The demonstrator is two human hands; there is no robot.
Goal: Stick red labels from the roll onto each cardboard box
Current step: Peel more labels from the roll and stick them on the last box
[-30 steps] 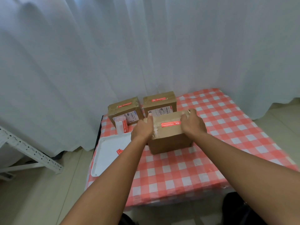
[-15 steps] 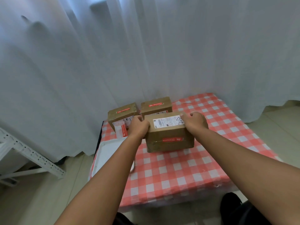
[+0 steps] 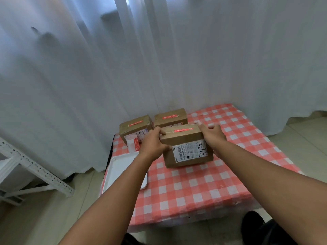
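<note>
Both hands grip the near cardboard box (image 3: 185, 145), which sits on the surface (image 3: 194, 188) under a red-and-white checked cloth, a little beyond the middle of it. The left hand (image 3: 152, 144) is closed on the box's left edge, fingers curled over the top corner and thumb against the front face. The right hand (image 3: 213, 137) clasps the right side, with its fingers reaching onto the far top corner; some fingertips are blurred. The box stands with a white shipping label (image 3: 190, 152) on the face toward the camera, marked with handwritten digits, and a red label (image 3: 183, 130) lies flat on its top face.

At 12 o'clock from this box, just behind it, stands a second cardboard box (image 3: 170, 117) with a red label on top. At about 10 o'clock stands a third box (image 3: 135, 125), also with a red strip on top. In front of that third box, at 9 o'clock from the held one, the label roll (image 3: 132, 143) stands upright, white with red showing on its side. A white tray (image 3: 120, 167) lies at 7 o'clock along the surface's left edge, partly covered by the left forearm.

A pale curtain (image 3: 159, 59) hangs behind the surface, and a white perforated metal frame (image 3: 35, 172) stands on the floor at the far left.
</note>
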